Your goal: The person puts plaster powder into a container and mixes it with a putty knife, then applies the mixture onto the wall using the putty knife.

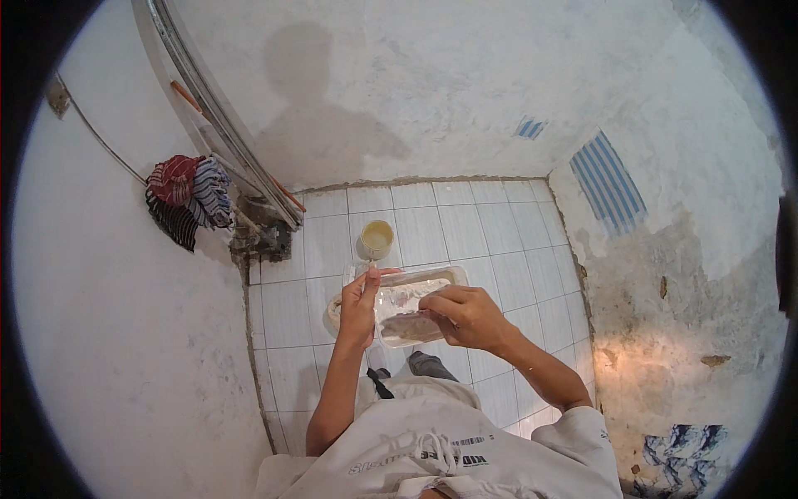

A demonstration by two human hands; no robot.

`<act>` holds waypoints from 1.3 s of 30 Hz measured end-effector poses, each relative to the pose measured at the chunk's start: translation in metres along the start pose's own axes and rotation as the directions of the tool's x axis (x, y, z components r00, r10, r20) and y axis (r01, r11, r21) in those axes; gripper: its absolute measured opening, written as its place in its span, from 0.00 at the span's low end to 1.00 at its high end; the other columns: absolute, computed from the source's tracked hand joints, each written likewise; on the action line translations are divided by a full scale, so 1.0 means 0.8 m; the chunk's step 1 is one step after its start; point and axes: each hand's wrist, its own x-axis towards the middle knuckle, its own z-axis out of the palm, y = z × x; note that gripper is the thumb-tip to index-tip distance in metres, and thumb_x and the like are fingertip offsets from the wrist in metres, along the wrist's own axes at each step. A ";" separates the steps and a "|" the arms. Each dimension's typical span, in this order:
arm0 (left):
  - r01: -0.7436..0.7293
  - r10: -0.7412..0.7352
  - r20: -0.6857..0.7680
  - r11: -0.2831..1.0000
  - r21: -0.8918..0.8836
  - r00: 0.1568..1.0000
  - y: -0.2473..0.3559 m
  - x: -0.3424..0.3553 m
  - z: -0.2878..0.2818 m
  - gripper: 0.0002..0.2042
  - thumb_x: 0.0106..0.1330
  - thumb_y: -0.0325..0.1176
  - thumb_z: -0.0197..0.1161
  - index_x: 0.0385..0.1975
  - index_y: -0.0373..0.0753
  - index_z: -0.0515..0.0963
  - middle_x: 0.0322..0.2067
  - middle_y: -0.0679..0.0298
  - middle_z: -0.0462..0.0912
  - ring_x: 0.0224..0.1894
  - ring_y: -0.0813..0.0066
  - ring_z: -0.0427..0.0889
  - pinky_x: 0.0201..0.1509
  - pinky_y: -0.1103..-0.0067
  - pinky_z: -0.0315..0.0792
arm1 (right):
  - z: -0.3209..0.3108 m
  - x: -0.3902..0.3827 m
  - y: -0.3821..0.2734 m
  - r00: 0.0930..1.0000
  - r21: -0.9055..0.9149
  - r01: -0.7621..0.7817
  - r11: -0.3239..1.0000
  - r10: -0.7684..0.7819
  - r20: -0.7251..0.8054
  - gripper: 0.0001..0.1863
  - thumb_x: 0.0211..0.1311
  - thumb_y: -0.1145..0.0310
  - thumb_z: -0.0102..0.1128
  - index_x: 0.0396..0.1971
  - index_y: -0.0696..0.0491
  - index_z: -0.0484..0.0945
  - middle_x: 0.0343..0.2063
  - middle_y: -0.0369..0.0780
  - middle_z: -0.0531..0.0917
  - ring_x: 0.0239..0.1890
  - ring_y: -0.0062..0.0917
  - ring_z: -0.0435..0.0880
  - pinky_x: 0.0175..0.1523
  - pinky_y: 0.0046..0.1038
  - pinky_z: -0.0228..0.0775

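A clear rectangular plastic container (407, 330) is in front of me above the floor, with whitish, flour-like stuff inside. My left hand (358, 312) grips its left side, thumb up along the edge and the other fingers partly hidden. My right hand (465, 316) reaches in over the container's right side. Its fingers are pressed together at the whitish stuff, and whatever they pinch is too small to make out. Beyond the container stands a round yellowish cup (376, 237). Partly hidden behind my left hand is the pale curved rim of another vessel (334, 312).
White tiles (465, 229) cover the floor between rough plastered walls. At the left corner, long pipes (224, 112) lean beside a hanging bundle of red and striped cloth (191, 193). A blue-striped sheet (608, 183) is stuck on the right wall. My feet are just below the container.
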 end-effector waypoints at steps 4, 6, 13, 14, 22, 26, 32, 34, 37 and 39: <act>0.006 -0.007 0.014 1.000 0.016 1.000 0.010 -0.004 0.006 0.24 0.72 0.50 0.52 0.42 0.30 0.79 0.36 0.58 0.84 0.36 0.74 0.83 0.40 0.77 0.80 | -0.003 0.003 -0.005 0.996 0.052 -0.017 0.999 0.022 -0.091 0.16 0.44 0.77 0.65 0.38 0.52 0.78 0.31 0.40 0.83 0.34 0.35 0.84 0.37 0.34 0.78; 0.001 -0.008 0.074 0.996 0.095 0.997 0.018 -0.008 0.009 0.25 0.72 0.51 0.51 0.43 0.30 0.79 0.37 0.57 0.83 0.36 0.75 0.83 0.41 0.77 0.79 | -0.001 0.004 -0.005 0.994 0.027 0.011 1.000 -0.008 -0.111 0.17 0.43 0.78 0.65 0.37 0.52 0.79 0.31 0.40 0.83 0.33 0.35 0.84 0.37 0.35 0.78; 0.037 -0.044 0.089 0.996 0.080 0.995 0.016 -0.010 0.009 0.23 0.74 0.49 0.50 0.42 0.31 0.81 0.37 0.60 0.84 0.40 0.77 0.81 0.48 0.78 0.75 | -0.001 0.020 -0.014 0.973 0.025 0.002 1.000 0.004 -0.230 0.17 0.41 0.83 0.64 0.35 0.55 0.78 0.29 0.42 0.83 0.30 0.35 0.84 0.35 0.33 0.77; 0.039 -0.045 0.089 0.997 0.066 0.995 0.011 -0.011 0.006 0.23 0.74 0.48 0.50 0.42 0.31 0.81 0.37 0.60 0.84 0.39 0.77 0.81 0.47 0.79 0.75 | 0.000 0.021 -0.015 0.978 0.014 -0.006 1.000 0.009 -0.207 0.16 0.41 0.83 0.65 0.34 0.55 0.78 0.28 0.41 0.83 0.30 0.34 0.84 0.35 0.33 0.77; 0.081 -0.083 0.071 0.996 0.025 0.994 0.001 -0.009 -0.005 0.23 0.74 0.48 0.49 0.41 0.31 0.81 0.36 0.61 0.84 0.37 0.76 0.82 0.45 0.80 0.75 | 0.004 0.017 -0.011 0.990 -0.094 0.100 0.991 -0.109 -0.094 0.16 0.44 0.74 0.67 0.37 0.52 0.78 0.31 0.39 0.83 0.33 0.34 0.84 0.36 0.33 0.77; 0.045 -0.045 0.001 0.999 -0.003 0.999 -0.007 -0.008 -0.008 0.24 0.73 0.49 0.50 0.41 0.31 0.81 0.36 0.60 0.84 0.37 0.76 0.82 0.44 0.79 0.75 | -0.009 0.015 -0.007 0.991 -0.012 0.110 0.994 -0.110 -0.078 0.15 0.45 0.74 0.67 0.37 0.52 0.78 0.31 0.38 0.83 0.33 0.33 0.84 0.37 0.33 0.78; -0.023 0.021 0.031 0.998 0.058 0.999 0.001 -0.009 0.000 0.25 0.73 0.50 0.49 0.39 0.30 0.81 0.35 0.60 0.84 0.37 0.76 0.82 0.44 0.79 0.75 | 0.008 0.017 0.001 0.984 -0.151 0.030 0.988 -0.056 -0.167 0.18 0.43 0.74 0.67 0.39 0.51 0.78 0.34 0.39 0.83 0.35 0.31 0.84 0.39 0.32 0.78; -0.058 0.056 0.030 0.996 0.068 0.998 0.001 -0.007 -0.001 0.25 0.73 0.50 0.49 0.39 0.30 0.81 0.34 0.60 0.84 0.36 0.76 0.82 0.43 0.80 0.75 | 0.014 0.015 -0.009 0.982 -0.155 0.085 0.984 -0.109 -0.153 0.19 0.42 0.75 0.66 0.40 0.52 0.78 0.34 0.39 0.83 0.35 0.31 0.83 0.39 0.31 0.78; -0.060 0.060 0.002 0.995 0.076 0.998 0.005 -0.003 -0.009 0.25 0.73 0.50 0.50 0.39 0.29 0.81 0.33 0.59 0.84 0.33 0.76 0.82 0.39 0.80 0.77 | 0.029 -0.001 -0.020 0.975 -0.173 0.160 0.972 -0.183 -0.125 0.21 0.41 0.77 0.65 0.41 0.53 0.78 0.37 0.39 0.82 0.36 0.29 0.81 0.40 0.30 0.77; -0.052 0.053 -0.050 0.998 0.018 0.997 0.003 -0.002 -0.013 0.25 0.73 0.49 0.50 0.39 0.28 0.80 0.32 0.58 0.84 0.31 0.75 0.83 0.37 0.80 0.79 | 0.032 -0.011 -0.026 0.984 -0.100 0.156 0.983 -0.164 -0.068 0.21 0.40 0.77 0.64 0.40 0.53 0.78 0.36 0.39 0.82 0.35 0.29 0.82 0.40 0.29 0.77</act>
